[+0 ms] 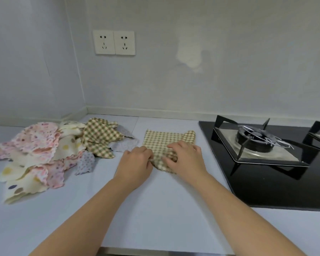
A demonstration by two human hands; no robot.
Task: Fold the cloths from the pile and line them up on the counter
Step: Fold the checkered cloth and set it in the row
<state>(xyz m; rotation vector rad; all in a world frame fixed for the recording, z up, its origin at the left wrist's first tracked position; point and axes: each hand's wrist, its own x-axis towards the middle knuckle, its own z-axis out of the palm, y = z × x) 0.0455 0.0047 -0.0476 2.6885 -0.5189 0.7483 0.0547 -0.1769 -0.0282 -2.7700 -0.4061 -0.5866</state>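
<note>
At the far left of the pale grey counter [155,209] lies the loose pile of small scalloped cloths [41,154], pink floral, cream spotted and lilac, unfolded and overlapping. A green-and-cream checked cloth [100,135] is draped over the pile's right end.

Just right of the pile, the left hand [135,163] sits at the near left edge of a single beige-and-green checked cloth [166,137]. Its fingers are curled in, and it seems to pinch that edge between thumb and fingertips. The cloth is spread on the counter between the pile and the hob. Its far edge runs left to right and its flat, free part reaches away from both hands towards the wall. The near part is bunched under the hands.

The right hand [185,156] rests on the cloth's near middle with bent fingers pointing left. I cannot tell whether it pins the fabric down or holds a fold.

Both hands are at the near edge, so the fold probably carries that edge away to meet the far one, or the left edge across to the right. The left hand is the nearer one to the pile.

At the far right stands a black glass gas hob [266,182], close to the cloth's right edge but not touching it.
</note>
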